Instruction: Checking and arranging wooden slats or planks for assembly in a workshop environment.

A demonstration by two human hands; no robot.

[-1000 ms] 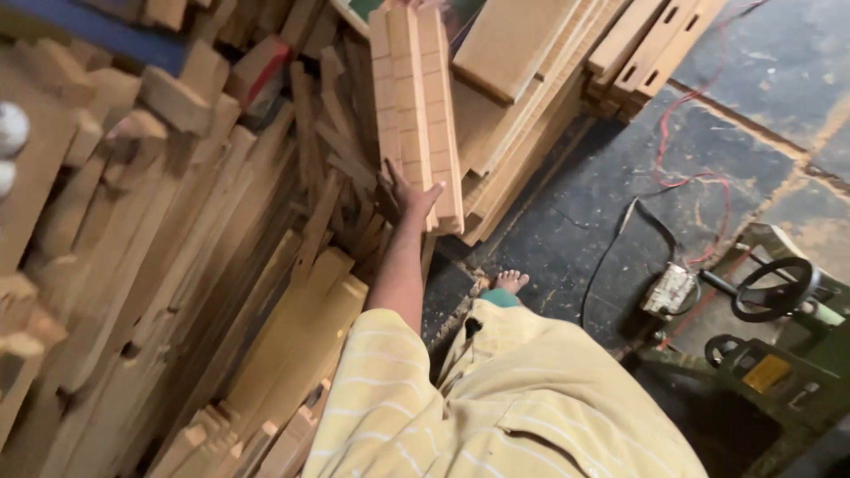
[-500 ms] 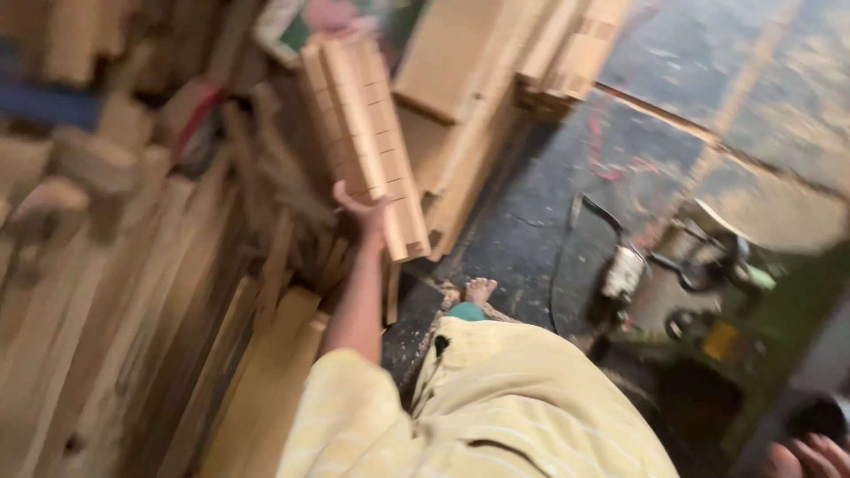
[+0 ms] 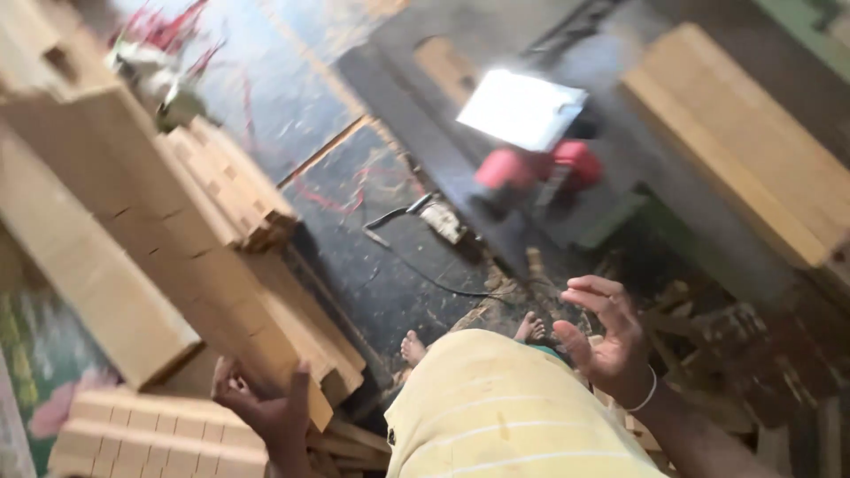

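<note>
My left hand (image 3: pixel 266 405) is at the lower end of a long panel of jointed pale wood blocks (image 3: pixel 212 292), fingers curled under its edge and thumb up. The panel slants up and to the left across the view. My right hand (image 3: pixel 606 341) is raised at the right beside my yellow striped shirt (image 3: pixel 505 416), palm open, fingers spread and holding nothing. A thin white band circles that wrist. The whole view is motion-blurred.
More jointed panels lie at lower left (image 3: pixel 159 435) and behind the held one (image 3: pixel 235 190). A thick stack of boards (image 3: pixel 753 142) sits at upper right. A corded power tool (image 3: pixel 436 217) lies on the dark floor near a red machine (image 3: pixel 531 168). Wood scraps (image 3: pixel 744 354) litter the right. My bare feet (image 3: pixel 413 345) show below.
The view has swung to the right, away from the wood pile. The panel now leans lower and across the left side. My right hand has come into view, open.
</note>
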